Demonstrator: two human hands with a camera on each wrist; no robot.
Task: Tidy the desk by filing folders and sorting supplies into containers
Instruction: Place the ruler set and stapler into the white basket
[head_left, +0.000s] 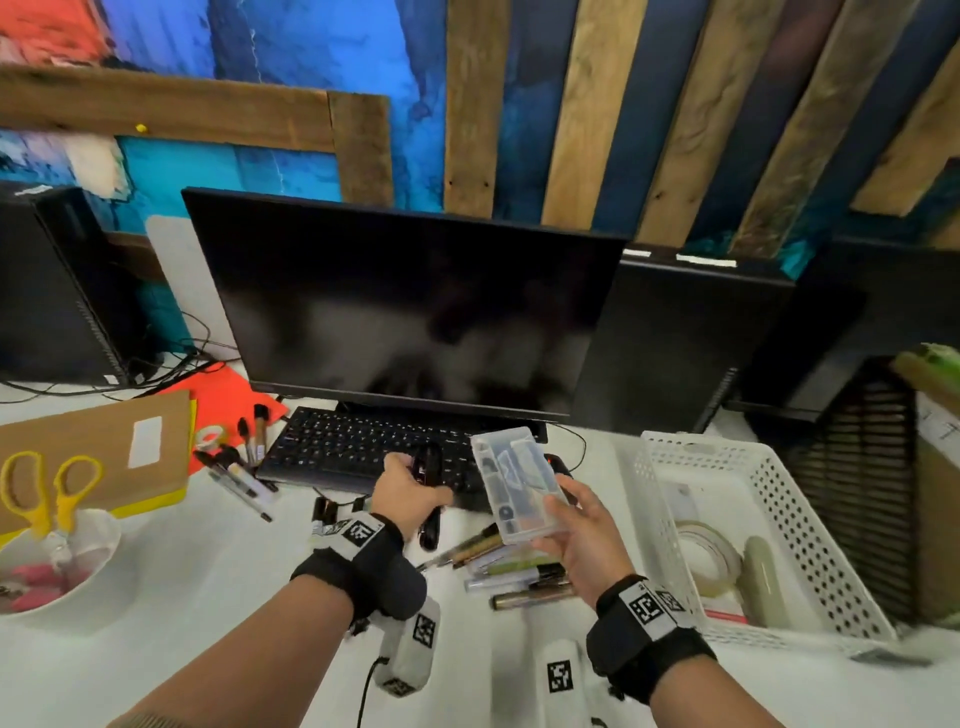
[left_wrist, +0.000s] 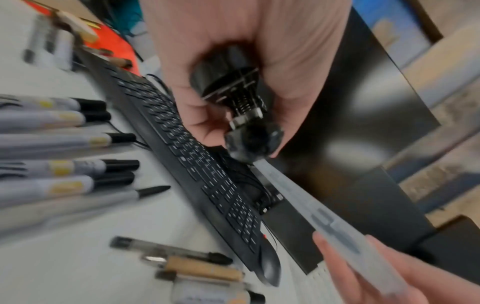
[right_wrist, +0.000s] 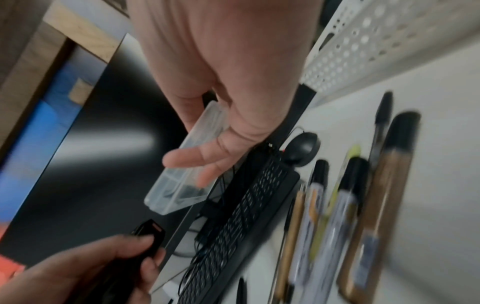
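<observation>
My left hand (head_left: 408, 491) grips a black stapler (head_left: 428, 467) above the front edge of the keyboard (head_left: 353, 441); the left wrist view shows its spring and hinge end (left_wrist: 233, 88) inside my curled fingers. My right hand (head_left: 576, 530) holds a clear plastic compartment case (head_left: 514, 483) with small supplies inside, tilted, just right of the stapler. In the right wrist view the case (right_wrist: 179, 185) lies between thumb and fingers. A white perforated basket (head_left: 779, 467) stands to the right, holding a tape roll (head_left: 706, 556).
Several markers (head_left: 514, 571) lie under my hands, more markers (head_left: 239, 473) left of the keyboard. A monitor (head_left: 405, 301) stands behind. A white bowl (head_left: 93, 582) with yellow scissors (head_left: 41, 488), a brown folder (head_left: 93, 441) and a black mesh file holder (head_left: 857, 467) flank the desk.
</observation>
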